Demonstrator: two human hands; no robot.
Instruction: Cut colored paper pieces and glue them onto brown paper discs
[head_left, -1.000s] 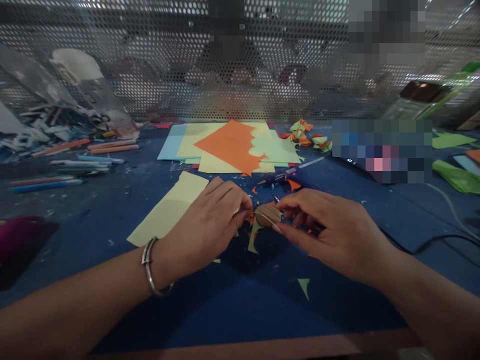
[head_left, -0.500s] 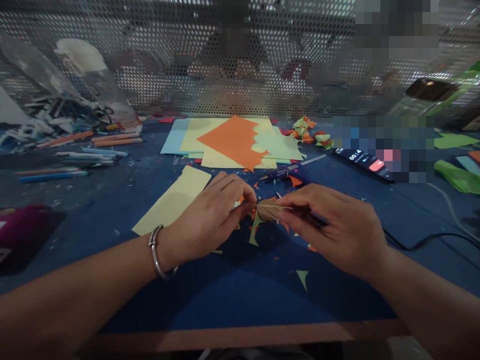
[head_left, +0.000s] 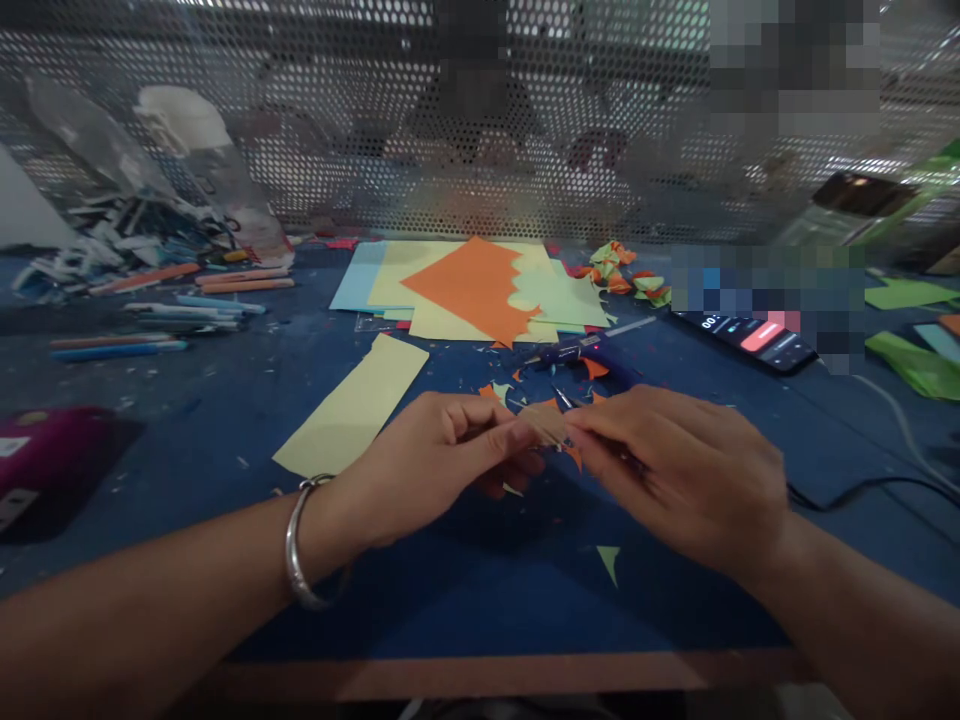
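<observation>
Between the bare left hand (head_left: pixel 442 455) and the bare right hand (head_left: pixel 686 480), over the dark blue worktop (head_left: pixel 487 590), sits a small flat brown piece (head_left: pixel 546 421), its material hard to tell. The left thumb and fingers pinch its left edge; the right fingertips seem to nip its right edge, partly hidden. Light, even pressure at the rim and steady wrists should serve best, keeping it clear of the orange paper scraps (head_left: pixel 595 369) lying nearby.
</observation>
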